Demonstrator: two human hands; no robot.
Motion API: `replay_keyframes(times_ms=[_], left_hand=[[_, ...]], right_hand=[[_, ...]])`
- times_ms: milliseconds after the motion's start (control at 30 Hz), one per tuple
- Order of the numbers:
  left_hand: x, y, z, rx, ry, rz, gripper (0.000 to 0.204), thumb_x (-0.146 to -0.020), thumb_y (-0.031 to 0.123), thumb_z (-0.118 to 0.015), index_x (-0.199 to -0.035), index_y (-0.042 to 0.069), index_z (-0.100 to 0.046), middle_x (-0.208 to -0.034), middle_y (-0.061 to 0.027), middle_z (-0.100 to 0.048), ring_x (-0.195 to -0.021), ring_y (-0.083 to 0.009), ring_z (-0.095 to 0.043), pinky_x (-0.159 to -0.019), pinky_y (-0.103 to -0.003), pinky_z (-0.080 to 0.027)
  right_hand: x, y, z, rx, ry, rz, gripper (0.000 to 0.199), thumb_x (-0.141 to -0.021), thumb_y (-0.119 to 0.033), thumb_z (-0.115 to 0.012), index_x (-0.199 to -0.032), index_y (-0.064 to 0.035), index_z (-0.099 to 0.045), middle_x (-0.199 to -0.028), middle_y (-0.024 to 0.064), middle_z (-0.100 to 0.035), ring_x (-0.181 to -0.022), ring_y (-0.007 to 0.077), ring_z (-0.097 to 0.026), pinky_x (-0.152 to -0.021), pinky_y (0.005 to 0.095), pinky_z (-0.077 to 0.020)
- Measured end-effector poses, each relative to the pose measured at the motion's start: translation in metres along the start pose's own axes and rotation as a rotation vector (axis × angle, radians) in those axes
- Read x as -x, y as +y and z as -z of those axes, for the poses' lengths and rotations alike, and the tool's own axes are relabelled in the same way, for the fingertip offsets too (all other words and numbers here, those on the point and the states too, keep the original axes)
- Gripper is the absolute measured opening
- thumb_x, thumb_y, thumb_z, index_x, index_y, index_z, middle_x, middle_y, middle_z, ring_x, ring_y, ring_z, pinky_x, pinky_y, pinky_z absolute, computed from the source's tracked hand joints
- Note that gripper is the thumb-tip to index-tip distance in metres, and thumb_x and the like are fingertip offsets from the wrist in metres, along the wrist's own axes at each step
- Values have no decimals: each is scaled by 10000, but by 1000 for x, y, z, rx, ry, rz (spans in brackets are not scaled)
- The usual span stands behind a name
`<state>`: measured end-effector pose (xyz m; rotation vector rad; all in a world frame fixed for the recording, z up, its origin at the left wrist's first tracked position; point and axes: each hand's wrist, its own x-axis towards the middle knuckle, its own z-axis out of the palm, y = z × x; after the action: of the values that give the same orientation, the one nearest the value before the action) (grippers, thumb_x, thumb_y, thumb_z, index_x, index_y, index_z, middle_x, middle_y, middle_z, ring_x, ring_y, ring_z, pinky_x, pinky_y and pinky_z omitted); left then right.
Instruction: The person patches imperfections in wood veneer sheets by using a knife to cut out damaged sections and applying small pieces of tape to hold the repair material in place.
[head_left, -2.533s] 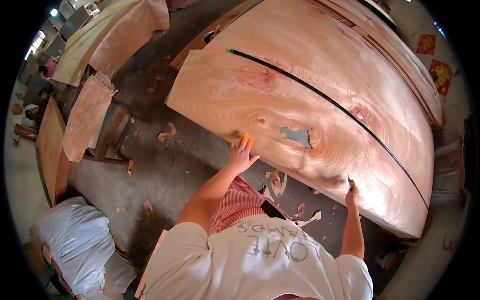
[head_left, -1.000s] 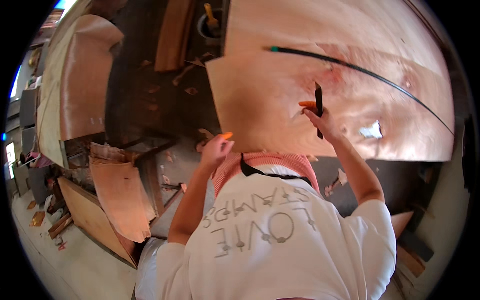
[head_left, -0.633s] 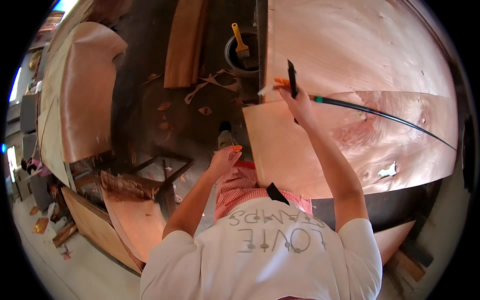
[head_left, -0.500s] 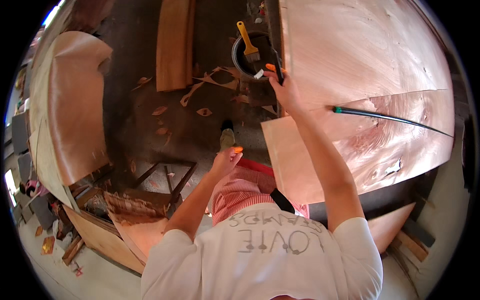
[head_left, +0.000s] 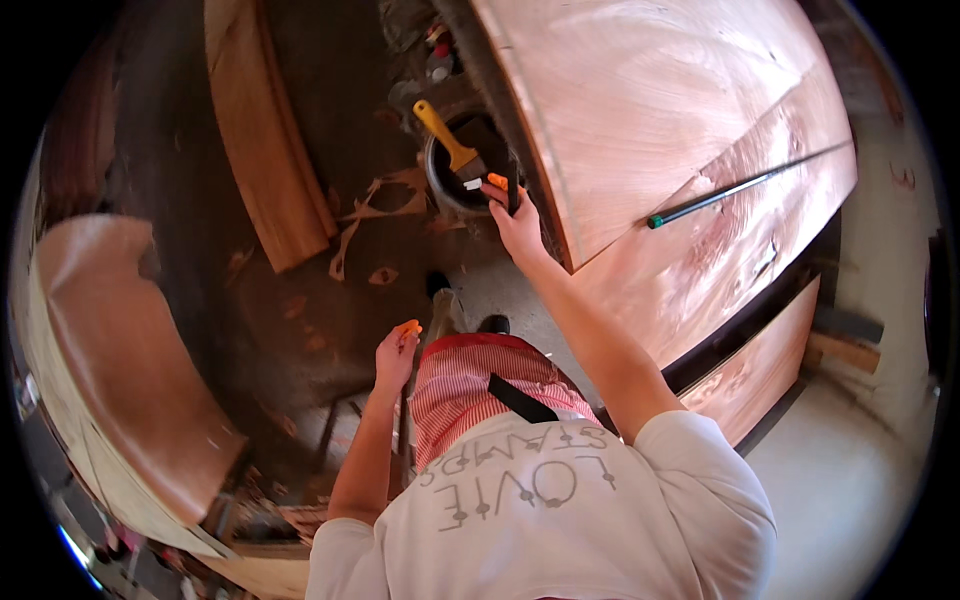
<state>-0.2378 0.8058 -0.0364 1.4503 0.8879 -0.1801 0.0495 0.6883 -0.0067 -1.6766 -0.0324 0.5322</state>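
Observation:
My right hand (head_left: 520, 225) is closed around a slim dark tool (head_left: 514, 185), whose kind I cannot tell, beside the near-left corner of the large wood veneer sheet (head_left: 650, 95). Bright orange coverings show on fingertips of both hands. Just past the right hand stands a round dark bucket (head_left: 433, 180). Across it leans a flat brush (head_left: 445, 138) with a yellow handle. A small white piece shows by the right fingertips. Lower and to the left, my left hand (head_left: 394, 355) hangs in the air with its fingers curled; what they hold, if anything, is hidden.
A dark rod with a green end (head_left: 720, 192) lies on the sheets at right. Long brown boards (head_left: 265, 140) rest on the floor ahead. A curved veneer sheet (head_left: 130, 340) stands at left. Veneer scraps (head_left: 383, 275) litter the floor near my feet.
My view has turned, and the sheets, boards and bucket appear rotated. Both of my shoes now show. The right hand still holds the dark tool near the bucket; the left stays curled.

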Motion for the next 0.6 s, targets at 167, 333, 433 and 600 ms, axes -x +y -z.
replay_keyframes(times_ms=[167, 333, 433, 600], left_hand=[[-68, 96, -3, -297, -111, -259, 259, -884, 168, -560, -1088, 13, -596, -896, -71, -665, -754, -121, -614, -689, -241, -471], [-107, 188, -32, -289, -208, -369, 243, -875, 176, -576, -1046, 5, -599, -841, -75, -652, -695, -120, -606, -633, -242, -470], [-123, 232, -53, -429, -277, -462, 245, -866, 191, -584, -1028, 9, -602, -793, -78, -620, -618, -127, -581, -586, -247, -461], [-167, 273, -75, -413, -350, -527, 263, -868, 189, -574, -1047, -3, -593, -806, -79, -601, -586, -120, -550, -568, -235, -444]], right_hand=[[8, -65, 45, -413, 152, -233, 332, -865, -62, -514, -1194, -41, -544, -654, -91, -467, -449, 1, -250, -394, 166, -211], [-42, -108, 68, -888, 146, -22, 358, -867, -75, -491, -1224, -46, -487, -1076, 31, -619, -484, 21, -271, -429, 172, -226], [-99, -120, 69, -1092, 137, 47, 394, -858, -58, -477, -1250, -62, -445, -1321, 39, -492, -514, 37, -280, -456, 168, -244], [-136, -93, 49, -1209, 309, -102, 365, -846, -41, -478, -1209, -77, -472, -1261, 4, -541, -509, 45, -290, -468, 192, -274]])
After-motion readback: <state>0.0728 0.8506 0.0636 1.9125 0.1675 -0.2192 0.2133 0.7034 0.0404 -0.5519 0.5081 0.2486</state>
